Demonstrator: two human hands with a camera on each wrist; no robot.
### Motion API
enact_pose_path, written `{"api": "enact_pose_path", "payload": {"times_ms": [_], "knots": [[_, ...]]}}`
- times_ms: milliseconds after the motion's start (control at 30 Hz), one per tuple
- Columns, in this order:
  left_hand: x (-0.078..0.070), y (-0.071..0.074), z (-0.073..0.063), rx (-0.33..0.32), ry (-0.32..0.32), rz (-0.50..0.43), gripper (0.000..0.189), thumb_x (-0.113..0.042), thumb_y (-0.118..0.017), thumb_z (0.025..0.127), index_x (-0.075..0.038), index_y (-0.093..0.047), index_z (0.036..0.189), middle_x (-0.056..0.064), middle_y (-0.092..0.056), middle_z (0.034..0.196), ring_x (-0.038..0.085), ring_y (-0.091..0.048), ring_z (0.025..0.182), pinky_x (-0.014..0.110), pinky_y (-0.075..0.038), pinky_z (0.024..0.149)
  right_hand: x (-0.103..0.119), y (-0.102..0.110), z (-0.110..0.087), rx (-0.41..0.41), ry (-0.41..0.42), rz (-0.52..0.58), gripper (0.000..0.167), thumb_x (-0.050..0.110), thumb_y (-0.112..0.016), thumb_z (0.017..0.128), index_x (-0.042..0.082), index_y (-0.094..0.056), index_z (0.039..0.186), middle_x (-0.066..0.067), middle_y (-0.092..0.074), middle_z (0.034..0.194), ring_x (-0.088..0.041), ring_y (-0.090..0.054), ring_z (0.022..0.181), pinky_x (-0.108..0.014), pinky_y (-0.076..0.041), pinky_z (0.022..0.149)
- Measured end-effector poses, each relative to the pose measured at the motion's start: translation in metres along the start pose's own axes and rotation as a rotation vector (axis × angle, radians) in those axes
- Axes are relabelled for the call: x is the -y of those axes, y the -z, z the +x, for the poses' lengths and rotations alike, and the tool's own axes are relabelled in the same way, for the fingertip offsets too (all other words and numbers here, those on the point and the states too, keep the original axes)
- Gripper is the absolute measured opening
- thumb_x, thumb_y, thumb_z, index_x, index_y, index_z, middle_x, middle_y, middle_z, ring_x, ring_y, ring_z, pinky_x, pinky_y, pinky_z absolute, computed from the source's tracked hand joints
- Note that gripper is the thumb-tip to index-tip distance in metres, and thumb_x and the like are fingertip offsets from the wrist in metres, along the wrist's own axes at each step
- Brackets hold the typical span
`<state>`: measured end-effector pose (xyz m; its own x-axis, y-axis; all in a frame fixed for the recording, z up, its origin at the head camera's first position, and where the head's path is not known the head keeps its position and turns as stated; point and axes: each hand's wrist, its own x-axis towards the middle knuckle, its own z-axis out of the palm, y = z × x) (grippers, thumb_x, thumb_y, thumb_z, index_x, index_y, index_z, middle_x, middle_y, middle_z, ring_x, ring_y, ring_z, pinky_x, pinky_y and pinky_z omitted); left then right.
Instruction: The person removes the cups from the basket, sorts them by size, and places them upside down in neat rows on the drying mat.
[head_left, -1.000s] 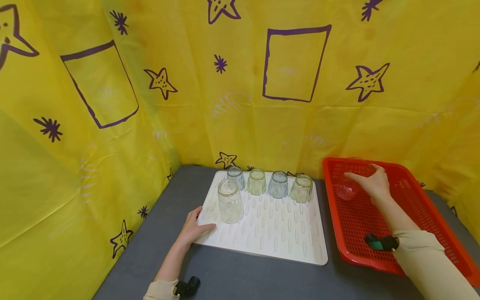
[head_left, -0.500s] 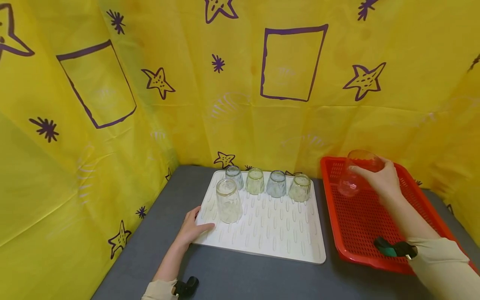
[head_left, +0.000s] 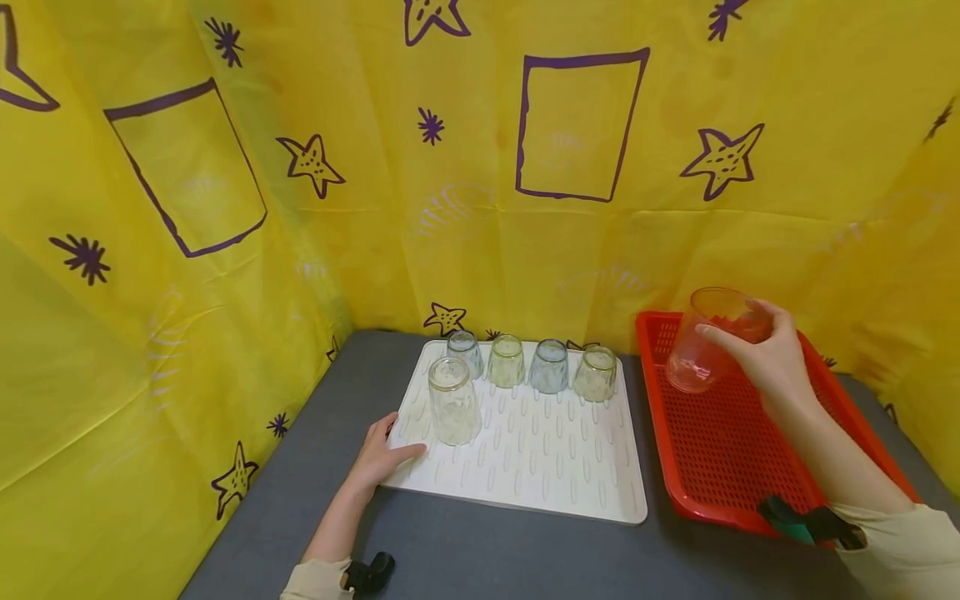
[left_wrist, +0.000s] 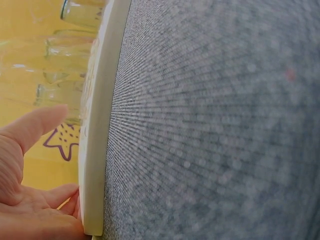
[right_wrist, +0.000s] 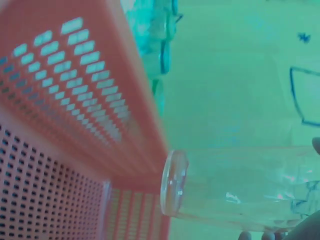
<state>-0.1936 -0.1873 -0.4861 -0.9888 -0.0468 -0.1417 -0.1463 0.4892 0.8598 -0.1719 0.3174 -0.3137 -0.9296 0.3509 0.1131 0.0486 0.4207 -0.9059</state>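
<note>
My right hand (head_left: 772,354) grips a large clear drinking glass (head_left: 693,354) above the red basket (head_left: 666,454), its fingers and thumb round the side. The glass leans, its upper end toward the back. In the right wrist view the glass (right_wrist: 225,190) is see-through, with a thick end near the basket wall. At the left edge of a white ridged drainer tray (head_left: 525,467) rests my left hand (head_left: 375,458), fingertips touching the edge and thumb stretched out. A tall clear glass (head_left: 454,408) stands on the tray near that hand.
Several small tumblers, bluish (head_left: 550,368) and yellowish (head_left: 596,375), stand in a row along the tray's back edge. The grey table (head_left: 450,550) lies under tray and basket. A yellow patterned cloth (head_left: 375,167) hangs close behind and at the left.
My right hand has lifted the large glass up out of the red basket and tilted it. My left hand has stayed at the tray's edge; the head view has shifted slightly.
</note>
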Motion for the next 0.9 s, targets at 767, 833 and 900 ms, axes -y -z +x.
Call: {"api": "enact_pose_path", "payload": {"times_ms": [767,833,900], "knots": [[-0.046,-0.009,-0.023,-0.388,-0.238,-0.52,0.047,-0.006,-0.065,0.092,0.002,-0.048,0.136,0.011,-0.052,0.132,0.027,-0.047,0.122,0.029,-0.04,0.102,0.015,-0.052,-0.059,0.261,0.115,0.059,0.082,0.032,-0.072,0.088,0.008,-0.025,0.151,-0.018,-0.036,0.143,-0.033,-0.038,0.124,-0.055,-0.041,0.096],[-0.058,-0.012,-0.031,-0.404,-0.34,-0.577,0.043,-0.001,-0.064,0.092,0.004,-0.05,0.132,0.005,-0.056,0.125,0.022,-0.052,0.115,0.022,-0.045,0.094,0.014,-0.056,-0.063,0.28,0.117,0.056,0.083,0.032,-0.073,0.087,0.009,-0.025,0.151,-0.018,-0.036,0.145,-0.037,-0.037,0.128,-0.061,-0.039,0.097],[-0.069,-0.015,-0.039,-0.372,-0.444,-0.606,0.041,0.004,-0.063,0.09,0.007,-0.05,0.13,0.004,-0.057,0.121,0.021,-0.054,0.11,0.019,-0.047,0.09,0.014,-0.06,-0.067,0.304,0.117,0.063,0.083,0.032,-0.074,0.087,0.011,-0.026,0.151,-0.018,-0.037,0.145,-0.038,-0.037,0.129,-0.063,-0.038,0.098]]}}
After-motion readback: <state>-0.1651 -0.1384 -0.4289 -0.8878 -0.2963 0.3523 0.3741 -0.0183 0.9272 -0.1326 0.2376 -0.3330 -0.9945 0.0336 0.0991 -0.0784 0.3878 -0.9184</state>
